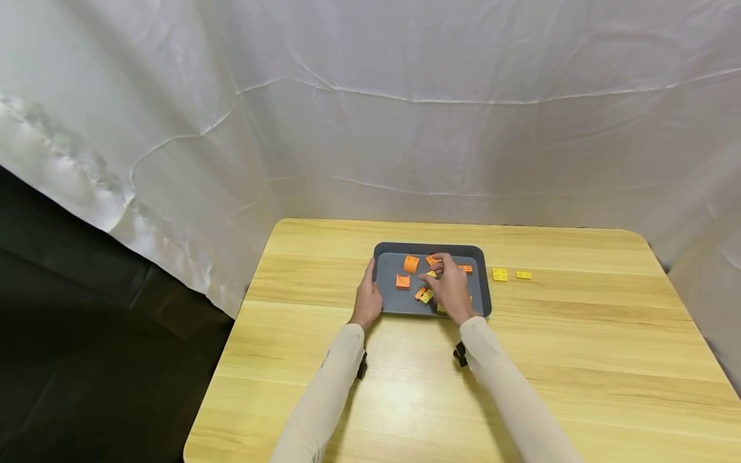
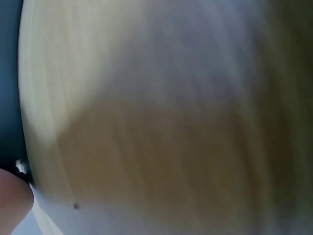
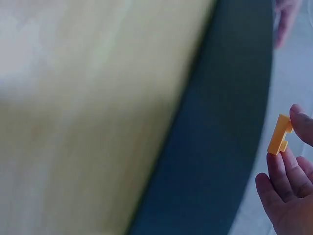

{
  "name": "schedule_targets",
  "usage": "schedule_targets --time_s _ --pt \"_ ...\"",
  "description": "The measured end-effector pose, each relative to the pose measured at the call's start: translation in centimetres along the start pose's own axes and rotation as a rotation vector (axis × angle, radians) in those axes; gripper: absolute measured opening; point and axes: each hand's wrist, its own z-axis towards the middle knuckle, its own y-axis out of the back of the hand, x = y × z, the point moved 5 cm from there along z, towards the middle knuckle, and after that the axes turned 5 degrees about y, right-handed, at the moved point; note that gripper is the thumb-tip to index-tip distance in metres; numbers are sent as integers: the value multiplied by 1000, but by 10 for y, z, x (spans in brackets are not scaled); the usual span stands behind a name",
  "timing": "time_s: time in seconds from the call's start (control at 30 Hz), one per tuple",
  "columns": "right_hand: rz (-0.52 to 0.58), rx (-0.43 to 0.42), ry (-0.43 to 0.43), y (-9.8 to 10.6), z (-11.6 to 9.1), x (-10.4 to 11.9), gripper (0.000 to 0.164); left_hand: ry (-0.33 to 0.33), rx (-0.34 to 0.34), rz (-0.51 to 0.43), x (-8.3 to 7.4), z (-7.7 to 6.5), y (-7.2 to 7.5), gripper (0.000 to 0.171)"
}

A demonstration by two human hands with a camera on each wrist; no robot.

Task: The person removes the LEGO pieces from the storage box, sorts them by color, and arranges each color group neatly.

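A thin yellow toy building brick [image 3: 279, 134], its studs turned sideways, is pinched between the thumb and fingertips of my right hand [image 1: 453, 290]. That hand is over the dark grey tray [image 1: 389, 305]. My left hand [image 1: 367, 299] rests along the tray's left side with its fingers straight and pointing away from me. In the tray lie an orange curved brick [image 1: 411, 264], an orange brick with a scooped top [image 1: 402, 283], and a yellow brick [image 1: 426, 296] beside a small orange one. Another orange brick [image 1: 466, 269] lies right of my right hand, which partly hides other bricks.
To the right of the tray, a square yellow brick [image 1: 500, 274] and a narrower yellow brick [image 1: 523, 275] lie on the wooden table [image 1: 579, 334]. A pale curtain [image 1: 434, 148] hangs behind the table. Dark fabric [image 1: 87, 321] shows at the left.
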Motion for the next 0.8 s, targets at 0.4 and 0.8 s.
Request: schedule_targets --time_s 0.4,0.8 --pt "2 -155 -27 52 8 -20 54 -4 -6 -5 3 4 2 62" --pt "-29 -220 -92 90 -1 -67 51 -5 -14 -3 7 6 3 62"
